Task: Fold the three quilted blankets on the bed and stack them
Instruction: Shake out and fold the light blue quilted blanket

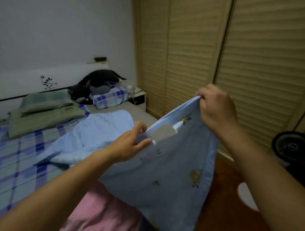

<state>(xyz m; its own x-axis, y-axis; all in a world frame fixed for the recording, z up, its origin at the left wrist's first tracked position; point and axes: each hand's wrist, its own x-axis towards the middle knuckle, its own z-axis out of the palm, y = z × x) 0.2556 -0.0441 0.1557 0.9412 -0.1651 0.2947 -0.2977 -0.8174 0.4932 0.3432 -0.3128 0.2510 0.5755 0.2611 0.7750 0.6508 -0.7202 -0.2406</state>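
ahead of me a black cat point(95, 82) lies stretched over a blue checked pillow point(109, 97) at the head of the bed, against the white headboard point(26, 81) with its small dark flower print. two green pillows point(44, 108) sit stacked to the left of the cat on the blue plaid sheet point(16, 154). beside the bed stands a small nightstand point(138, 96). tan slatted wardrobe doors point(215, 44) fill my right side, and a round black fan point(293, 147) stands on the dark wooden floor point(225, 190) near them.

Both arms outstretched, left hand point(132, 143) and right hand point(215, 108) pinching.
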